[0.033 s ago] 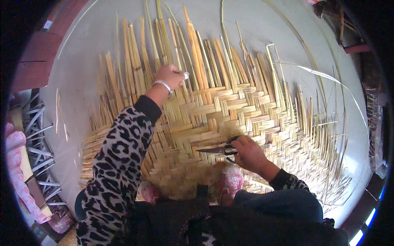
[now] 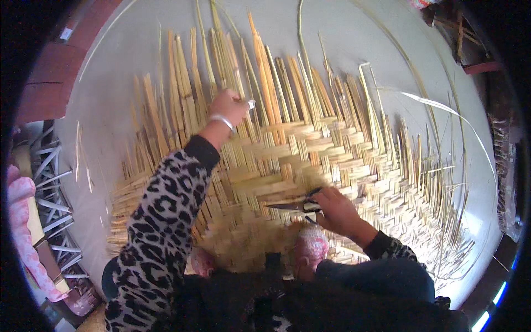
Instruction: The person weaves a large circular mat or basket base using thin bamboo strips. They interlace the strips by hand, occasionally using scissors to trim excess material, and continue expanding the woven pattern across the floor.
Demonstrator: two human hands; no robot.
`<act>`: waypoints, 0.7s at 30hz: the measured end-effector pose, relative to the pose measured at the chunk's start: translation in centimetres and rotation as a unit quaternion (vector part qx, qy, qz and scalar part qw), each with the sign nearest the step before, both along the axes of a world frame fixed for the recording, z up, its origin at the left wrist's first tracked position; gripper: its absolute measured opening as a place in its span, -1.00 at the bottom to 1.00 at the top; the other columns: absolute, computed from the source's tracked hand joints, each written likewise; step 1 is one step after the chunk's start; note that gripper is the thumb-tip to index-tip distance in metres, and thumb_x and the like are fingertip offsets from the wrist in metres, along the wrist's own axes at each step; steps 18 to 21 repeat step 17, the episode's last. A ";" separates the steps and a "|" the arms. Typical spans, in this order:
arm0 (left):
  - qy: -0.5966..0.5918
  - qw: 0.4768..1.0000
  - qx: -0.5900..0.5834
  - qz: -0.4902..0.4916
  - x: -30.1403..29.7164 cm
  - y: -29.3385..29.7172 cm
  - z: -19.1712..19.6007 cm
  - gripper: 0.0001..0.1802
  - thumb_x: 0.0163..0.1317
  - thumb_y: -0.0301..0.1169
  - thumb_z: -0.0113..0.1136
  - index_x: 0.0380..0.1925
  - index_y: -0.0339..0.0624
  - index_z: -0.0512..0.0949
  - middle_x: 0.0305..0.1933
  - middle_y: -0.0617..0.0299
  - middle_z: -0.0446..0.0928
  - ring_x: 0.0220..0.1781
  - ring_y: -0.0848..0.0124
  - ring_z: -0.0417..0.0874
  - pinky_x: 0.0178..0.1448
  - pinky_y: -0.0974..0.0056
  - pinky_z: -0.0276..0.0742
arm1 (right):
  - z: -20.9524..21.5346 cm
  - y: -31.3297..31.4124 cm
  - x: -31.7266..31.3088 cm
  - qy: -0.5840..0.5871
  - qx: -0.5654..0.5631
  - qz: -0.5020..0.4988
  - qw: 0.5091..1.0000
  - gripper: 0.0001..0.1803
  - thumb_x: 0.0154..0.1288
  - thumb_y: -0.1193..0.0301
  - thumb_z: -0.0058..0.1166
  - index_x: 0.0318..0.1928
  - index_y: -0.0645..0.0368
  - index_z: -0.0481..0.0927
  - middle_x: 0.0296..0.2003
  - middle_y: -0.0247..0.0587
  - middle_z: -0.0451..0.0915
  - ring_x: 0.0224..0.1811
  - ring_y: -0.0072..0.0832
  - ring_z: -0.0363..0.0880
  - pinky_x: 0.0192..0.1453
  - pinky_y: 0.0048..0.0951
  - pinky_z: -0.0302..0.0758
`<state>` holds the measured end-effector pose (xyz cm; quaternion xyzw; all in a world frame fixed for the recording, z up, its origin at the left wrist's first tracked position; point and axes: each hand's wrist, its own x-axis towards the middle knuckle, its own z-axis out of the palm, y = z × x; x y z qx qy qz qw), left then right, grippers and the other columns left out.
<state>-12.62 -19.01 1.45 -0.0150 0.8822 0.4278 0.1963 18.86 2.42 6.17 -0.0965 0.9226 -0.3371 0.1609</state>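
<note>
On the pale floor (image 2: 110, 99), spread wide under the seated person, lies a half-woven bamboo mat (image 2: 287, 160): the plaited middle is tight, and loose strip ends fan out at the far edge and both sides. Right hand (image 2: 337, 213) is closed round the handles of dark scissors (image 2: 298, 206), blades pointing left and lying low over the woven part near the knees. Whether the blades are parted or shut I cannot tell; there is motion blur at that spot. Left hand (image 2: 229, 108), silver bangle (image 2: 222, 120) on the wrist, reaches far forward and pinches the upright strips (image 2: 243, 72) at the far edge, fingers closed on them.

Judgement on doing this well: the left hand should hold its strips taut and flat so the weave does not slacken. Scissor tips ought to stay clear of the woven strips and cut only a stray end, close to the plait. Pink shoes (image 2: 312, 246) rest on the mat's near edge and help pin it.

Against the earlier frame: no difference that I can make out. Both hands, scissors and mat sit in the same places.
</note>
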 end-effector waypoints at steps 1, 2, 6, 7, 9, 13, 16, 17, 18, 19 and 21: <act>0.060 0.995 -0.074 -0.025 -0.1 -0.1 0.2 -0.65 0.09 -0.36 0.31 -0.16 -0.32 0.51 -0.32 0.03 0.63 -0.39 0.25 0.70 -0.27 0.22 0.60 | 0.1 -0.1 -0.3 -0.044 -0.002 -0.014 0.999 -0.54 -0.03 0.43 0.21 -0.05 0.15 0.45 -0.15 -0.02 0.47 -0.05 -0.01 0.47 -0.01 -0.11 0.49; 0.131 0.990 -0.039 -0.025 0.2 0.2 0.1 -0.65 0.11 -0.37 0.29 -0.14 -0.33 0.51 -0.32 -0.01 0.63 -0.33 0.19 0.70 -0.20 0.20 0.59 | 0.3 -0.1 -0.4 -0.055 -0.043 -0.038 0.997 -0.54 -0.01 0.42 0.22 -0.04 0.18 0.44 -0.16 -0.01 0.48 -0.06 0.00 0.49 -0.01 -0.12 0.49; 0.175 0.981 -0.032 -0.081 1.1 2.1 -0.5 -0.64 0.16 -0.40 0.19 -0.05 -0.36 0.51 -0.25 -0.13 0.62 -0.14 -0.01 0.66 -0.01 0.09 0.57 | 0.7 0.1 -1.1 -0.115 -0.066 -0.057 0.990 -0.52 0.01 0.35 0.27 -0.04 0.20 0.44 -0.18 0.03 0.53 -0.12 -0.02 0.56 -0.05 -0.13 0.51; 0.116 0.983 -0.083 -0.117 0.4 2.5 -0.4 -0.62 0.18 -0.38 0.18 -0.04 -0.37 0.51 -0.21 -0.16 0.61 -0.11 -0.03 0.65 0.01 0.06 0.56 | 0.9 0.2 -1.2 -0.125 -0.085 -0.069 0.986 -0.52 0.03 0.31 0.29 -0.05 0.19 0.45 -0.19 0.04 0.55 -0.14 -0.04 0.58 -0.09 -0.14 0.52; 0.064 0.982 -0.106 -0.139 -0.9 3.4 0.0 -0.58 0.20 -0.32 0.15 -0.01 -0.38 0.51 -0.12 -0.22 0.60 -0.04 -0.08 0.63 0.06 0.00 0.54 | 1.0 0.1 -1.7 -0.204 -0.080 -0.088 0.972 -0.42 0.07 0.16 0.28 0.05 0.16 0.42 -0.19 0.07 0.61 -0.11 0.01 0.62 -0.06 -0.13 0.56; 0.065 0.941 -0.268 -0.197 -2.5 4.2 1.9 -0.60 0.20 -0.26 0.17 -0.07 -0.34 0.54 -0.15 -0.22 0.61 -0.05 -0.07 0.63 0.05 0.01 0.55 | 0.6 0.1 -1.8 -0.277 -0.053 -0.120 0.952 -0.41 0.03 0.01 0.33 -0.08 0.16 0.46 -0.31 0.03 0.64 -0.22 -0.03 0.65 -0.15 -0.14 0.56; 0.098 0.986 -0.098 -0.097 -2.5 3.9 3.3 -0.62 0.19 -0.22 0.20 -0.09 -0.25 0.57 -0.13 -0.19 0.61 -0.04 -0.05 0.64 0.06 0.01 0.55 | -0.8 0.2 -1.2 -0.271 -0.082 -0.103 0.953 -0.34 0.00 -0.06 0.36 -0.06 0.15 0.45 -0.29 0.03 0.65 -0.22 -0.07 0.66 -0.13 -0.15 0.57; 0.083 0.995 -0.053 -0.031 -3.0 3.2 3.9 -0.57 0.20 -0.14 0.24 -0.04 -0.17 0.56 -0.12 -0.13 0.63 -0.04 -0.03 0.66 0.10 0.04 0.55 | -1.6 0.3 -1.0 -0.292 -0.104 -0.098 0.946 -0.29 0.02 -0.05 0.36 0.02 0.15 0.43 -0.18 0.05 0.65 -0.13 -0.14 0.68 -0.04 -0.13 0.57; 0.083 0.995 -0.053 -0.031 -3.0 3.2 3.9 -0.57 0.20 -0.14 0.24 -0.04 -0.17 0.56 -0.12 -0.13 0.63 -0.04 -0.03 0.66 0.10 0.04 0.55 | -1.6 0.3 -1.0 -0.292 -0.104 -0.098 0.946 -0.29 0.02 -0.05 0.36 0.02 0.15 0.43 -0.18 0.05 0.65 -0.13 -0.14 0.68 -0.04 -0.13 0.57; 0.083 0.995 -0.053 -0.031 -3.0 3.2 3.9 -0.57 0.20 -0.14 0.24 -0.04 -0.17 0.56 -0.12 -0.13 0.63 -0.04 -0.03 0.66 0.10 0.04 0.55 | -1.6 0.3 -1.0 -0.292 -0.104 -0.098 0.946 -0.29 0.02 -0.05 0.36 0.02 0.15 0.43 -0.18 0.05 0.65 -0.13 -0.14 0.68 -0.04 -0.13 0.57; 0.083 0.995 -0.053 -0.031 -3.0 3.2 3.9 -0.57 0.20 -0.14 0.24 -0.04 -0.17 0.56 -0.12 -0.13 0.63 -0.04 -0.03 0.66 0.10 0.04 0.55 | -1.6 0.3 -1.0 -0.292 -0.104 -0.098 0.946 -0.29 0.02 -0.05 0.36 0.02 0.15 0.43 -0.18 0.05 0.65 -0.13 -0.14 0.68 -0.04 -0.13 0.57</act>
